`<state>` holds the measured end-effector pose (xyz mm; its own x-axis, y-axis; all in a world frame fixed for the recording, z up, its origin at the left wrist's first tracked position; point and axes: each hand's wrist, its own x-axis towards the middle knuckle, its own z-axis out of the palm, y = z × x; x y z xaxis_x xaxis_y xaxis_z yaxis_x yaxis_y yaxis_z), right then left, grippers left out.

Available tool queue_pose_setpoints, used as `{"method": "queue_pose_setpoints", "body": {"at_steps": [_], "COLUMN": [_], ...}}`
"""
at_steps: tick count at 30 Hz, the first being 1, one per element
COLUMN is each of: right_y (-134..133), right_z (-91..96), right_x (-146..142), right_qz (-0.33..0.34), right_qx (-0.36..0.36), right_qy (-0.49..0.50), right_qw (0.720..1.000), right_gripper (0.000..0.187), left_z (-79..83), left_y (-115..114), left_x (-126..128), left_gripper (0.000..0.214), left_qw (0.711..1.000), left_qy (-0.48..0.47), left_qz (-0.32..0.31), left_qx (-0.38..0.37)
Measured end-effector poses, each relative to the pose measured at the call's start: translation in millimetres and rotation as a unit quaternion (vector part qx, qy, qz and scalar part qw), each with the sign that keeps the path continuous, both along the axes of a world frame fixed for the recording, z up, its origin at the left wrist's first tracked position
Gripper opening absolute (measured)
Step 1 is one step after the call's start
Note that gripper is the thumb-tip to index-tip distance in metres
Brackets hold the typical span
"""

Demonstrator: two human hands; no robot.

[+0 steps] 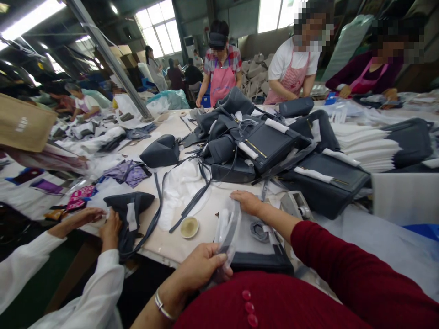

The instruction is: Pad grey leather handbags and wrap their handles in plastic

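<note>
A dark handbag (260, 262) lies at the table's front edge inside a clear plastic bag (229, 228), with a coiled grey strap (259, 231) showing through the film. My left hand (209, 262), a silver bangle on its wrist, is closed on the bunched near side of the plastic. Farther up, my right hand (246, 202) pinches the far edge of the same plastic; its fingertips are partly hidden. A small round dish (189, 227) stands to the left of the plastic. Close to my right forearm is a grey tape dispenser (295, 204).
Dark handbags (267, 144) are heaped mid-table, and another large one (329, 178) lies at right beside stacked white sheets (363, 144). At left, a co-worker's hands (110, 228) handle a dark bag (132, 214). Several people in aprons stand across the table.
</note>
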<state>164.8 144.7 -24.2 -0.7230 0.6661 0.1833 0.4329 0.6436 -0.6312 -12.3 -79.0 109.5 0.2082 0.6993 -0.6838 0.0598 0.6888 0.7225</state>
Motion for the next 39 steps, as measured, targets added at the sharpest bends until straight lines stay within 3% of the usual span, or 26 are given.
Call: {"method": "queue_pose_setpoints", "body": {"at_steps": [2, 3, 5, 7, 9, 11, 15, 17, 20, 23, 26, 30, 33, 37, 39], "right_y": [-6.4, -12.7, -31.8, -56.9, -79.6, -89.3, -58.8, -37.3, -30.2, -49.1, -57.9, -39.9, -36.3, -49.3, -52.3], "right_z": [13.6, 22.4, 42.0, 61.7, 79.0, 93.6, 117.5, 126.3, 130.8, 126.0, 124.5, 133.9, 134.4, 122.1, 117.2], "right_x": [0.8, 1.1, 0.7, -2.6, -9.3, -16.8, -17.5, -10.6, -6.9, -17.0, -25.2, -20.6, -19.7, -24.6, -23.7], "right_qz": [-0.107, -0.166, -0.218, -0.139, -0.022, 0.006, -0.138, -0.174, -0.124, -0.06, -0.093, -0.147, -0.156, -0.157, -0.16], "right_qx": [-0.015, -0.055, -0.221, -0.437, -0.565, -0.584, -0.541, -0.521, -0.523, -0.544, -0.512, -0.435, -0.41, -0.432, -0.445], "right_qy": [0.064, 0.084, 0.113, 0.16, 0.221, 0.278, 0.403, 0.446, 0.469, 0.414, 0.388, 0.427, 0.414, 0.396, 0.401], "right_qw": [0.992, 0.981, 0.944, 0.874, 0.794, 0.763, 0.726, 0.707, 0.7, 0.728, 0.761, 0.779, 0.798, 0.795, 0.785], "right_gripper": [0.041, 0.035, 0.032, 0.053, 0.059, 0.046, 0.026, 0.023, 0.03, 0.038, 0.034, 0.03, 0.03, 0.031, 0.032], "left_z": [0.1, 1.1, 3.6, 5.2, 4.8, 2.5, -4.2, -7.0, -7.7, -3.1, 2.4, -1.2, -8.7, -12.4, -12.3], "left_y": [6.1, 11.1, 23.5, 37.2, 49.4, 57.6, 59.2, 56.9, 58.4, 66.2, 71.4, 72.7, 79.9, 90.5, 89.1], "left_x": [-0.3, -0.1, 1.8, 6.4, 12.3, 16.2, 8.1, -0.1, -5.4, -1.7, 0.1, -3.0, 0.0, 6.4, 6.3], "left_gripper": [0.034, 0.036, 0.036, 0.035, 0.036, 0.039, 0.043, 0.043, 0.042, 0.041, 0.043, 0.045, 0.039, 0.036, 0.039], "left_qw": [0.999, 0.997, 0.994, 0.991, 0.99, 0.989, 0.988, 0.989, 0.991, 0.99, 0.987, 0.988, 0.991, 0.983, 0.984], "left_qy": [0.002, 0.005, 0.01, 0.005, -0.007, -0.025, -0.047, -0.037, -0.015, -0.005, -0.015, -0.036, -0.013, 0.011, -0.024], "left_qz": [0.045, 0.065, 0.094, 0.104, 0.095, 0.069, -0.015, -0.04, -0.007, 0.035, 0.03, -0.012, 0.02, 0.072, 0.07], "left_qx": [0.02, 0.034, 0.063, 0.084, 0.103, 0.127, 0.146, 0.136, 0.13, 0.135, 0.16, 0.148, 0.135, 0.168, 0.162]}}
